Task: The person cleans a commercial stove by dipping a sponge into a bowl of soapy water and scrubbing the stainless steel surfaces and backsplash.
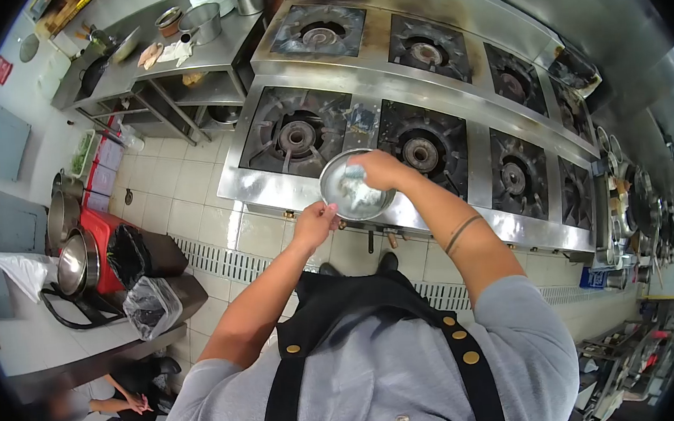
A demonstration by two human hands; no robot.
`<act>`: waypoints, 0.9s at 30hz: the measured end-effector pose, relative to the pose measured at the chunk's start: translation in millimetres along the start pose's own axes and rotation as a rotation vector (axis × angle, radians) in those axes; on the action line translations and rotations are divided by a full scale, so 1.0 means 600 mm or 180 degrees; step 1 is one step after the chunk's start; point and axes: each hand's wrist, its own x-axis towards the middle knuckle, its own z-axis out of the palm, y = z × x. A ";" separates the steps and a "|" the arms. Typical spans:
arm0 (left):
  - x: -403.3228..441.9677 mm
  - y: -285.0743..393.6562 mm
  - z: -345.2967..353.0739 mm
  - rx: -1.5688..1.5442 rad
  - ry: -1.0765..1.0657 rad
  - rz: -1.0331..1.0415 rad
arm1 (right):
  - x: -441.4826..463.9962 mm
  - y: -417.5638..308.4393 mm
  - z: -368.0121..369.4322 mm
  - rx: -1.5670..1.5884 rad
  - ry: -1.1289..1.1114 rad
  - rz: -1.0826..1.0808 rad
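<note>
A round metal bowl (336, 193) with whitish, foamy-looking liquid in it is held over the front edge of the stove (266, 184). My left hand (318, 226) pinches the bowl's rim at its lower left, thumb up on the edge. Over the bowl's upper right side, my right hand (380, 170) reaches inside, fingers closed on a greenish pad (355, 173) that looks like a sponge or scourer. My fingers partly hide the pad, so its exact kind is unclear. Just beyond the bowl lie two front burners (297, 138).
A steel table (217, 50) with pots and a cloth stands at the back left. Bins with black (128, 254) and clear liners (153, 306) are on the left. Another person (122, 397) is at the lower left. A floor drain grate (222, 259) runs by my feet.
</note>
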 end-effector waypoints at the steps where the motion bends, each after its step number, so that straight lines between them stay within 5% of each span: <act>1: -0.003 0.001 0.002 -0.0032 0.0011 0.0003 | -0.007 0.004 -0.010 0.0389 0.0284 -0.0033; 13: 0.005 -0.012 0.007 -0.0167 0.0233 0.0319 | -0.021 -0.021 -0.031 -0.0082 0.0790 0.0494; 19: 0.013 -0.021 0.009 -0.0196 0.0199 0.0323 | -0.008 -0.027 -0.045 0.1560 0.0388 0.1248; 23: 0.021 -0.029 0.010 -0.0328 0.0109 0.0291 | 0.003 0.006 0.026 -0.0301 0.0295 0.0359; 27: 0.064 -0.086 0.017 0.0094 0.0307 0.0627 | 0.023 -0.018 0.085 -0.0663 -0.0205 0.0353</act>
